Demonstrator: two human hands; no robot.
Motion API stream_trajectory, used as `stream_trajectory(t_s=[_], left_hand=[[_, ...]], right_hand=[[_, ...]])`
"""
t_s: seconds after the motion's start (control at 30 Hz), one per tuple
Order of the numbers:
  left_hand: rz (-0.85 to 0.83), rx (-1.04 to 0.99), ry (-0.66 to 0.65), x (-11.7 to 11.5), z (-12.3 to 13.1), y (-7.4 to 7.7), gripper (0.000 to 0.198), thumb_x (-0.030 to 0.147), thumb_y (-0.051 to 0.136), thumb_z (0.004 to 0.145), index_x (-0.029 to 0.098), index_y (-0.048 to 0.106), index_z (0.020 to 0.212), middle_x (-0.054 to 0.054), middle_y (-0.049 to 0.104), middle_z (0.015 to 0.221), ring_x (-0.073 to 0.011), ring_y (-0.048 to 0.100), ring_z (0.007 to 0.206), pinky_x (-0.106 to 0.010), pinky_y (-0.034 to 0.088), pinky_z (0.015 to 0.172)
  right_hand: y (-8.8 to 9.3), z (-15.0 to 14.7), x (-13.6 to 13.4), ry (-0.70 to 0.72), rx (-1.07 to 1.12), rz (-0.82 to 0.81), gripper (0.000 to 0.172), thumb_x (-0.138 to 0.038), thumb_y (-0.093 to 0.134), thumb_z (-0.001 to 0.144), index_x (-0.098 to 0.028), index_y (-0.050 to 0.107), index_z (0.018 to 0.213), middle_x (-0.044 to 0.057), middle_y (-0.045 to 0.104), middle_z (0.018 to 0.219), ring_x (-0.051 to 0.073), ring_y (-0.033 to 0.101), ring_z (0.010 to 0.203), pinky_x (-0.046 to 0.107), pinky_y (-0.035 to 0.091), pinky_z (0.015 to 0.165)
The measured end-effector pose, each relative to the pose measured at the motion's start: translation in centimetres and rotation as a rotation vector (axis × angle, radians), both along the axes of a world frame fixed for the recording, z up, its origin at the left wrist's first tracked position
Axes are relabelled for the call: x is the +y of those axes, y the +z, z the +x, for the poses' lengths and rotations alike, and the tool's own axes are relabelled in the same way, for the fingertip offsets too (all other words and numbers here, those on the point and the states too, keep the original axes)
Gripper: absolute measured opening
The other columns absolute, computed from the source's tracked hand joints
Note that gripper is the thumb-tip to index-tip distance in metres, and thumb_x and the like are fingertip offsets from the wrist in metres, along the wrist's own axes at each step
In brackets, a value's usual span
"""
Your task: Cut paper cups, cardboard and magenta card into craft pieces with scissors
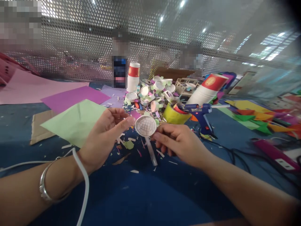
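My left hand (pixel 105 138) is raised over the blue table, fingers curled, its index finger and thumb touching the rim of a small round white disc (pixel 145 126). My right hand (pixel 177 141) pinches the clear glue stick (pixel 150 150) that hangs down from under the disc. A silver bracelet and a white cable (pixel 82 175) lie across my left wrist. A light green paper sheet (pixel 75 121) lies behind my left hand.
A blue glue gun (pixel 199 113) stands right of my hands, with a yellow tape roll (pixel 174 115) beside it. Paper cups (pixel 133 77) and cut cup bottoms are piled behind. Coloured paper sheets (pixel 72 97) and scraps litter the table. A perforated metal screen stands at the back.
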State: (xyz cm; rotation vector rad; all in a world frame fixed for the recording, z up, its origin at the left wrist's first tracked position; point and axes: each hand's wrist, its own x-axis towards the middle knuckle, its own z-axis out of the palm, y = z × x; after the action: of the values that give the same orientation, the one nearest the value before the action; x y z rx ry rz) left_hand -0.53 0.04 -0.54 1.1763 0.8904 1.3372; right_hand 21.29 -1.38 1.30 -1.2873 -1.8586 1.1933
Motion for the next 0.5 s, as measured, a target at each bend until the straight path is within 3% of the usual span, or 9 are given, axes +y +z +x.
stream_trajectory(t_s=[0.1,0.2,0.3,0.4,0.5], left_hand=[[0.038,0.068,0.095,0.5,-0.3,-0.3,0.021,0.028,0.07,0.088,0.019,0.056,0.101,-0.001,0.059,0.099,-0.0124,0.055,0.09,-0.025,0.045,0.08],[0.032,0.188,0.082,0.6,-0.6,-0.5,0.019,0.03,0.066,0.091,0.019,0.055,0.102,0.0,0.057,0.097,-0.0123,0.053,0.085,-0.026,0.043,0.078],[0.039,0.248,0.032,0.5,-0.6,-0.5,0.021,0.032,0.065,0.091,0.019,0.053,0.103,-0.002,0.057,0.098,-0.0135,0.053,0.086,-0.027,0.044,0.078],[0.081,0.268,-0.014,0.5,-0.6,-0.6,0.021,0.033,0.063,0.093,0.018,0.052,0.104,-0.002,0.057,0.101,-0.0134,0.054,0.088,-0.027,0.045,0.079],[0.091,0.276,-0.036,0.5,-0.7,-0.6,0.02,0.033,0.062,0.094,0.019,0.052,0.105,-0.002,0.057,0.102,-0.0133,0.054,0.09,-0.026,0.045,0.078]], right_hand=[[0.1,-0.1,1.0,-0.111,0.083,-0.071,0.027,-0.039,0.063,0.093,-0.015,0.064,0.08,0.0,0.062,0.066,0.007,0.052,0.046,0.016,0.039,0.037],[0.9,-0.5,2.5,-0.21,0.2,-0.072,0.021,-0.034,0.063,0.091,-0.015,0.066,0.082,0.002,0.063,0.069,0.006,0.051,0.047,0.018,0.037,0.038],[2.7,-0.9,5.5,-0.285,0.286,-0.044,0.02,-0.031,0.062,0.092,-0.014,0.066,0.083,0.002,0.06,0.069,0.006,0.046,0.047,0.02,0.031,0.037],[4.5,-1.2,9.6,-0.451,0.411,0.043,0.014,-0.023,0.057,0.094,-0.015,0.065,0.085,0.002,0.059,0.069,0.006,0.043,0.047,0.021,0.03,0.039],[4.7,-1.6,12.2,-0.569,0.463,0.043,0.019,-0.03,0.051,0.097,-0.017,0.062,0.09,0.005,0.065,0.075,0.007,0.047,0.048,0.022,0.031,0.039]])
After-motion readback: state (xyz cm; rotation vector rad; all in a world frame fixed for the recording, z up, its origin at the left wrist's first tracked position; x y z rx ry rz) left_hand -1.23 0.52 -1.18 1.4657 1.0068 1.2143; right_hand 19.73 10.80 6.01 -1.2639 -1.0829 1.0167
